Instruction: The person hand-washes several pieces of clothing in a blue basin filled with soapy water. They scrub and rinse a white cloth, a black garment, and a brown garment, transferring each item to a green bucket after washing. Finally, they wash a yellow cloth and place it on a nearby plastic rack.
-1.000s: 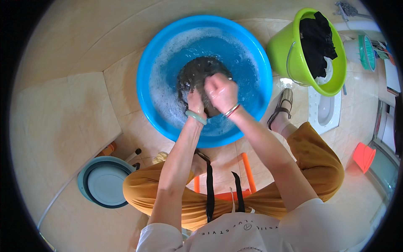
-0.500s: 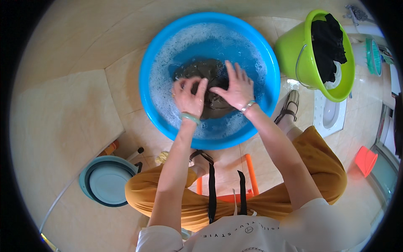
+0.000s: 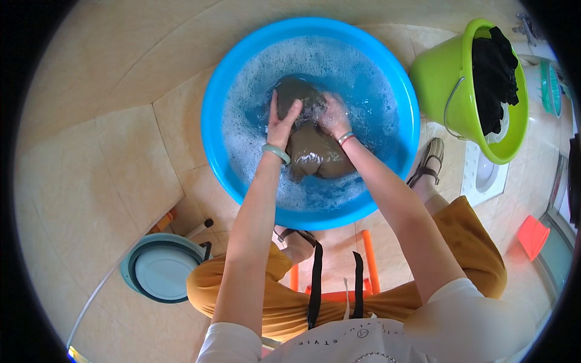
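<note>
A large round blue basin (image 3: 209, 115) holds sudsy water. In it lies a soaked dark brown cloth garment (image 3: 321, 154), bunched up and partly above the surface. My left hand (image 3: 282, 124), with a pale green bangle at the wrist, grips the cloth from its left side, thumb on top. On the other side my right hand (image 3: 333, 116) is closed on the same cloth, its fingertips partly hidden by water and fabric. Both forearms reach over the near rim.
A lime green bucket (image 3: 439, 78) with black clothing (image 3: 493, 81) tilts at the right, near a white squat toilet (image 3: 485, 175). A grey-blue collapsible basin (image 3: 166, 266) stands at left. My knees flank an orange stool (image 3: 370, 260); a red-orange container (image 3: 532, 237) is far right.
Both hands, earlier spread above the cloth, have gone down into the water and taken hold of it. The brown cloth has been gathered up, with more showing nearer me. The view has shifted slightly.
</note>
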The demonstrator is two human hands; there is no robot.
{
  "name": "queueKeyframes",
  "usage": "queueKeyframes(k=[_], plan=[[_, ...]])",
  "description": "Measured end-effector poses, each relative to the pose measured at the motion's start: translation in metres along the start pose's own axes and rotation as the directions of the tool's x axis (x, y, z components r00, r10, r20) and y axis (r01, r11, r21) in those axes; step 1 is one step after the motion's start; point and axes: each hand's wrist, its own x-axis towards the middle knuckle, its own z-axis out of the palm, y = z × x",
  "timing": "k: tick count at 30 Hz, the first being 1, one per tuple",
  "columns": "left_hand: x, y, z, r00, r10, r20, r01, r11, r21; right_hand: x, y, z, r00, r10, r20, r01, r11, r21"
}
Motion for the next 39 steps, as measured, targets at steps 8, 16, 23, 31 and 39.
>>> queueKeyframes(k=[8,16,23,31,39], plan=[[-0.029,0.034,-0.016,0.900,-0.120,0.420,0.402,0.602,-0.690,-0.084,-0.111,-0.051,0.775,-0.618,0.135,0.618,0.785,0.048],[-0.067,0.042,0.019,0.969,-0.015,0.246,0.203,0.611,-0.765,-0.096,-0.131,-0.062,0.757,-0.644,0.111,0.642,0.764,0.063],[-0.047,0.006,0.020,0.966,-0.049,0.253,0.222,0.661,-0.717,-0.059,-0.111,-0.049,0.805,-0.592,-0.044,0.593,0.803,0.049],[-0.054,0.056,0.011,0.995,-0.088,0.038,0.096,0.907,-0.409,-0.075,-0.077,-0.095,0.820,-0.567,0.082,0.569,0.789,-0.233],[-0.081,0.067,-0.004,0.999,0.042,0.004,-0.042,0.999,-0.003,-0.092,-0.040,-0.102,0.992,0.124,-0.031,-0.113,0.964,0.242]])
